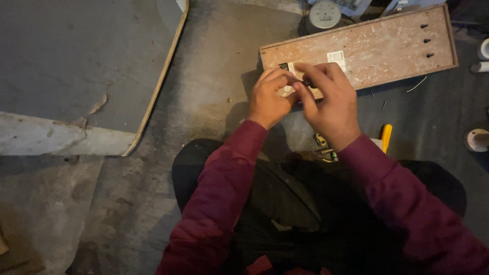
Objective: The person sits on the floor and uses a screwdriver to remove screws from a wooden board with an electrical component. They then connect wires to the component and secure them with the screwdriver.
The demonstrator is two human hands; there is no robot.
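Observation:
A reddish wooden board point(377, 48) lies on the grey concrete floor in front of me, with three dark knobs near its right end and a white label in the middle. My left hand point(267, 97) and my right hand point(331, 104) meet at the board's near left corner. Both pinch a small dark part point(306, 81) between the fingertips, beside a small white and black fitting point(287, 66) on the board. My fingers hide most of the part, so its shape is unclear. Maroon sleeves cover both arms, and my dark trousers fill the lower middle.
A yellow-handled tool point(386, 136) and a few screws point(322, 145) lie by my right wrist. A round grey meter point(324, 14) sits behind the board. White pipe fittings point(477, 139) lie at the right edge. A large flat grey sheet point(76, 66) with a pale edge rests at left.

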